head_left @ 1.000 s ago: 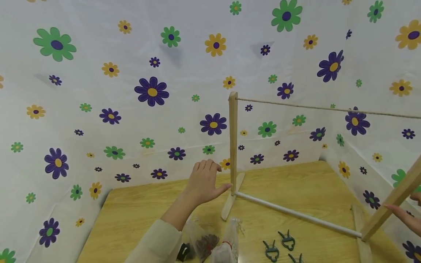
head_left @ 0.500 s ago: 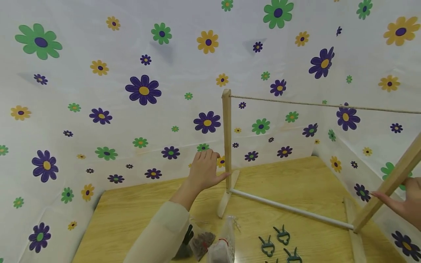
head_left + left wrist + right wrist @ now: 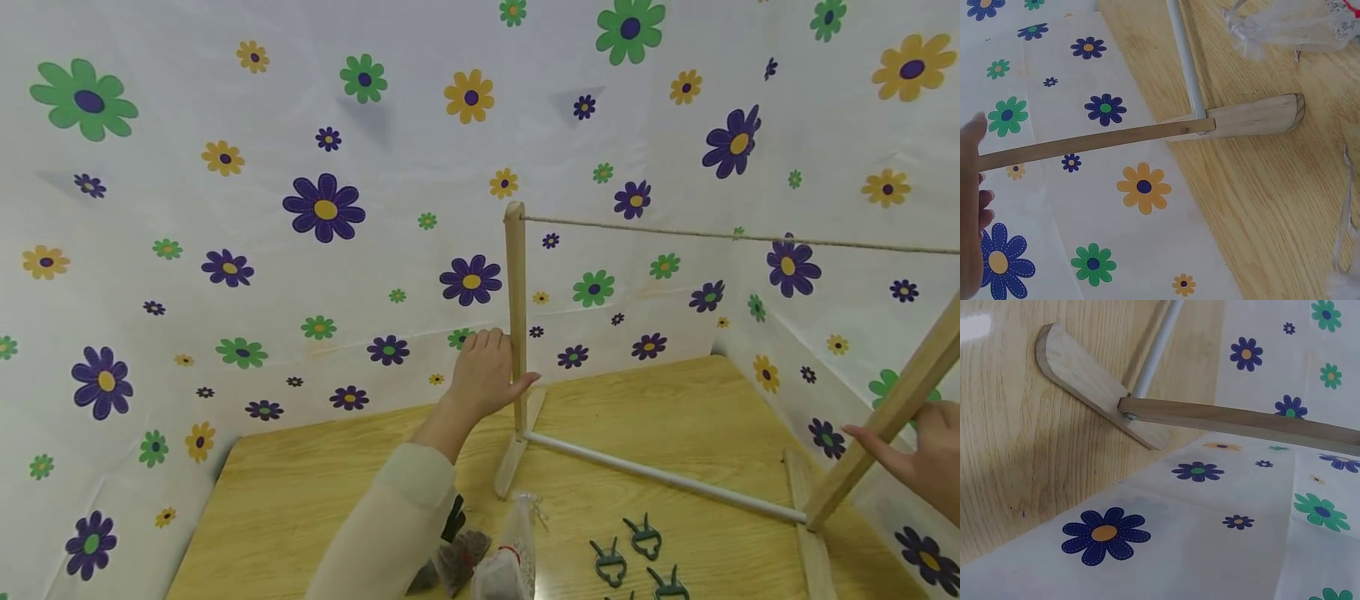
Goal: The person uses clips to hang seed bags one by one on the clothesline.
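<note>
A small wooden stand with two posts is on the table, a length of twine (image 3: 675, 232) strung between their tops. Low down, a white rod (image 3: 660, 477) joins them, and each post rises from a flat wooden foot. My left hand (image 3: 483, 373) grips the left post (image 3: 516, 283), thumb across its front and fingers at its far left side. The right post (image 3: 907, 396) is held by my right hand (image 3: 930, 458), partly cut off at the frame's edge; its thumb lies over the front. In the right wrist view the right post (image 3: 1235, 422) shows without the hand.
Several dark green clips (image 3: 610, 564) lie in front of the stand. Sheer drawstring pouches (image 3: 501, 575) and a dark item (image 3: 453, 518) sit beside the left sleeve. White flower-print cloth (image 3: 300, 100) surrounds the wooden table (image 3: 285, 492) at the back and sides.
My left hand has moved right and closed in on the left post, its thumb now across it. My right hand has come further into view around the right post. The head view has shifted slightly.
</note>
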Action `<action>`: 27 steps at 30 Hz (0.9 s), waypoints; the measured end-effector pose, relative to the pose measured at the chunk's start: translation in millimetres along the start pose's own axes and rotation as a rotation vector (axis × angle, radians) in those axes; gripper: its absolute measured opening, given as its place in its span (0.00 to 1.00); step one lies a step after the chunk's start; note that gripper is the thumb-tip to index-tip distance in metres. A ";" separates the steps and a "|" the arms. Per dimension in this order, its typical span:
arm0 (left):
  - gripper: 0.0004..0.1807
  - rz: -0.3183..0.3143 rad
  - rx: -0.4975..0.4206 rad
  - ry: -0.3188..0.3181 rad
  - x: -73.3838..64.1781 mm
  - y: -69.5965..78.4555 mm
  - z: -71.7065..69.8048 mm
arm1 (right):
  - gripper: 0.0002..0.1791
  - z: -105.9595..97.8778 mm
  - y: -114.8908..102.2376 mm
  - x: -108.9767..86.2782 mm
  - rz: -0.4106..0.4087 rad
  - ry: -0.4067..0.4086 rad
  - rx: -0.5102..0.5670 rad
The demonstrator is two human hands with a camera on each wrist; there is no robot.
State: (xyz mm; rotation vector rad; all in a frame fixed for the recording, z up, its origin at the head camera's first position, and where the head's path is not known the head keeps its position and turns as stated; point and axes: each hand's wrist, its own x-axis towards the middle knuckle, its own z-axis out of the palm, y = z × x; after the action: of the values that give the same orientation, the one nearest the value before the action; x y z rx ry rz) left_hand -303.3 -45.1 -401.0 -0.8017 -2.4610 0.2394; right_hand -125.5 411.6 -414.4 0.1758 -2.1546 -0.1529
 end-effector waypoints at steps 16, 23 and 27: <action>0.22 -0.036 0.020 0.100 -2.1 -0.6 5.0 | 0.51 7.0 -4.0 10.8 -0.015 -0.031 -0.003; 0.22 -0.049 0.023 0.123 -11.2 -9.4 1.8 | 0.50 13.1 -13.1 24.2 0.013 -0.066 0.042; 0.22 -0.053 0.032 0.156 -17.4 -15.5 1.6 | 0.49 17.4 -14.8 31.3 -0.052 -0.074 0.038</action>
State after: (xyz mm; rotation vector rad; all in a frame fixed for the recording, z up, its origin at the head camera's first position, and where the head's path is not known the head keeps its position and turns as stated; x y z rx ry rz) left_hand -300.0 -68.0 -404.9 -0.7126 -2.3233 0.1889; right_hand -156.2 392.0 -401.2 0.2524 -2.2288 -0.1504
